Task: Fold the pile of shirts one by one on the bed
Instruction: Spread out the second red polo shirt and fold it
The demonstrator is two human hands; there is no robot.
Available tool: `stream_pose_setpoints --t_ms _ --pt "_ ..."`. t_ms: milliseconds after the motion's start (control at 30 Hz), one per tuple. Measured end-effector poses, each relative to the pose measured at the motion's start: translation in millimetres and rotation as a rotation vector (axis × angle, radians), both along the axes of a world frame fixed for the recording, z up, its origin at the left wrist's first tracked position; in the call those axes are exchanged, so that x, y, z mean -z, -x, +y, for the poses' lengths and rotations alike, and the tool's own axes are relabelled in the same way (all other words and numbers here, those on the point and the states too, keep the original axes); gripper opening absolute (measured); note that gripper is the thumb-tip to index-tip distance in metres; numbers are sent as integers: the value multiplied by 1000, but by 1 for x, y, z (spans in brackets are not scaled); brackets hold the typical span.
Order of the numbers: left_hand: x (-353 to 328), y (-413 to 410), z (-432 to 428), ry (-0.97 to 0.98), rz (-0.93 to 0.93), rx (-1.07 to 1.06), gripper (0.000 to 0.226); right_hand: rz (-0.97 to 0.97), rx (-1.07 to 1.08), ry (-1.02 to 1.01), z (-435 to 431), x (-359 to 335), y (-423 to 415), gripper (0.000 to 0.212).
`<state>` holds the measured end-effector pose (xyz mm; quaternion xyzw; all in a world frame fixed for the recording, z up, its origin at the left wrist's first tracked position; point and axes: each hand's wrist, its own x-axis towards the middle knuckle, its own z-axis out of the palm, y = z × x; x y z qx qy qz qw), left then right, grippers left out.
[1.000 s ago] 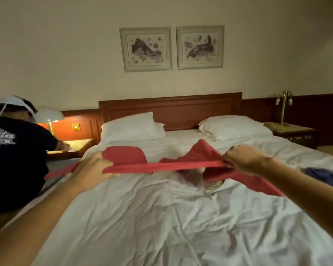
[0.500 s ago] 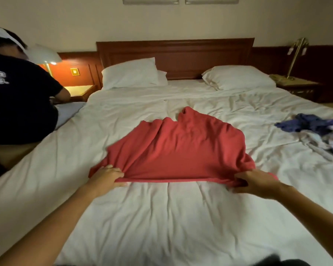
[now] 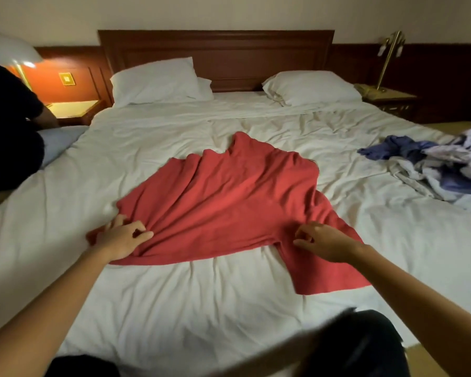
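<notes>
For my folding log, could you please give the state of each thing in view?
red shirt: spread on the bed, wrinkled, unfolded.
left hand: grips the shirt's near left edge.
right hand: curled over the shirt, grip unclear.
pile of shirts: heaped, unfolded.
white-shaded lamp: lit.
brass lamp: unlit.

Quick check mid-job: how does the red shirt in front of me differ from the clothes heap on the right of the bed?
The red shirt is one garment spread out mid-bed; the clothes heap is several garments tangled together. The red shirt is plain red; the clothes heap is blue and pale. Both lie unfolded and wrinkled on the white bed.
</notes>
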<state>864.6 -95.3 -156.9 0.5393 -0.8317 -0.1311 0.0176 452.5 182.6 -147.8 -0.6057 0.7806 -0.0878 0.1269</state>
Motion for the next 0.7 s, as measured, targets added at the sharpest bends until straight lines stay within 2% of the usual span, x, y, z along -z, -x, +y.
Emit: stream_pose_setpoints --t_ms 133,200,267,367,433,467,533,600,667,700 --pt "30 -8 -6 -55 112 -185 34 -72 47 65 2 13 -9 17" --pt "33 -8 -10 -22 147 -233 38 -15 27 192 -7 14 -16 19" --pt "32 -7 -15 -14 159 -275 49 46 -34 229 -24 20 -29 37" --pt "34 -7 -24 -39 83 -302 66 24 -67 -1 -52 37 -63 59" --pt "34 -8 -32 -44 54 -308 69 -97 -126 -69 -67 43 -81 70" --pt "34 -8 -38 -35 62 -314 68 -244 -128 -36 -73 38 -87 74" --pt "32 -7 -51 -12 125 -324 64 -517 -112 92 -88 24 -93 65" --pt "31 -2 -68 -23 220 -338 65 -611 -73 221 -114 19 -88 51" --pt "30 7 -85 -39 294 -349 76 -471 -79 243 -147 26 -84 38" --pt "29 12 -94 -36 317 -347 85 -367 -97 183 -164 34 -84 40"
